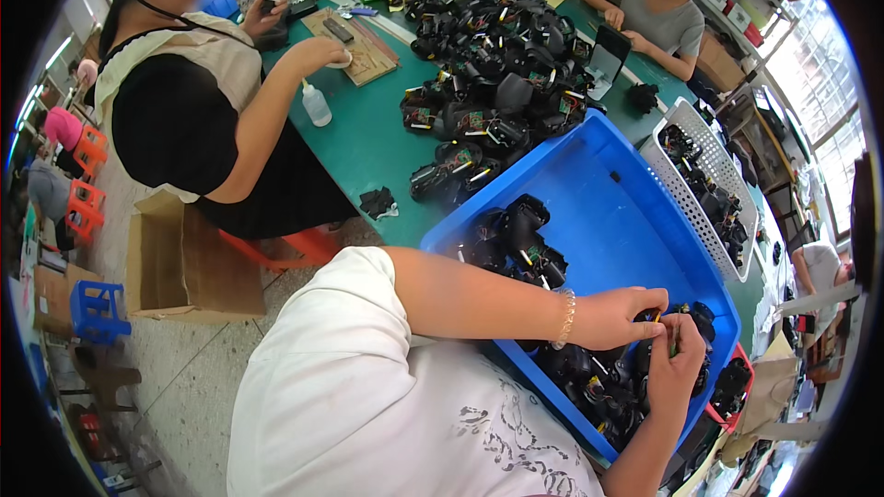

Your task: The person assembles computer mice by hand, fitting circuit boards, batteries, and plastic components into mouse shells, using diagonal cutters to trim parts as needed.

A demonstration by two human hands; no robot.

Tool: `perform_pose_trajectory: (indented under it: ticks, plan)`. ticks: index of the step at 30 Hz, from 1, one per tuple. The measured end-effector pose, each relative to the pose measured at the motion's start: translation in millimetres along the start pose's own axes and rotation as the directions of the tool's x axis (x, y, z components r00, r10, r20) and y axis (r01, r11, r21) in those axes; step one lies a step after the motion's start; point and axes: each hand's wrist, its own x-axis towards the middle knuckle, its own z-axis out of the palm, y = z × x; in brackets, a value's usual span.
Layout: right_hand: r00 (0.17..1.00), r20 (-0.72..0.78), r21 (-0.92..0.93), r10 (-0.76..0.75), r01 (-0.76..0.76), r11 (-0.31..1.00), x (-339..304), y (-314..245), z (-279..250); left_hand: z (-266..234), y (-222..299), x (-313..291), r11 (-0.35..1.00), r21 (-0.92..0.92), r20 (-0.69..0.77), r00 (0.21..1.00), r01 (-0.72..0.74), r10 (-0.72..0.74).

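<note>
Both my hands meet above the right part of a large blue plastic bin (pixel 635 212). My left hand (pixel 619 317), with a beaded bracelet (pixel 564 317) at its wrist, is closed, thumb and fingers pinched together. My right hand (pixel 675 364) is closed too, its fingertips right beside the left ones. A small yellow bit shows at the left fingertips; what the fingers hold is mostly hidden. Beneath and around my hands lie black plastic housings (pixel 589 377) with wires and small circuit boards. More such housings (pixel 525 235) lie at the bin's left side.
A big heap of black housings (pixel 497 64) covers the green table (pixel 336 143). To the right stands a white perforated basket (pixel 714 184) with more parts, and a red bin (pixel 734 391). Two co-workers sit across and at left. A white squeeze bottle (pixel 316 106) stands near the left one.
</note>
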Motion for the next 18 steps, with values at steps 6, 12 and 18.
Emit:
perform_pose_trajectory:
  ticks: [6, 12, 18]
  plan:
    - [0.977, -0.092, -0.293, -0.191, 0.157, 0.943, -2, -5, 12, 6, -15, 4, 0.996, 0.007, -0.066, 0.994, -0.088, 0.089]
    - [0.956, -0.136, -0.299, -0.26, 0.21, 0.931, 1, 14, 18, 0, -6, 4, 0.996, -0.043, -0.066, 0.995, -0.077, 0.074]
    - [0.991, -0.076, 0.424, 0.113, -0.07, 0.903, -1, 28, 14, -2, -2, 3, 0.985, -0.119, -0.028, 0.992, -0.121, 0.119]
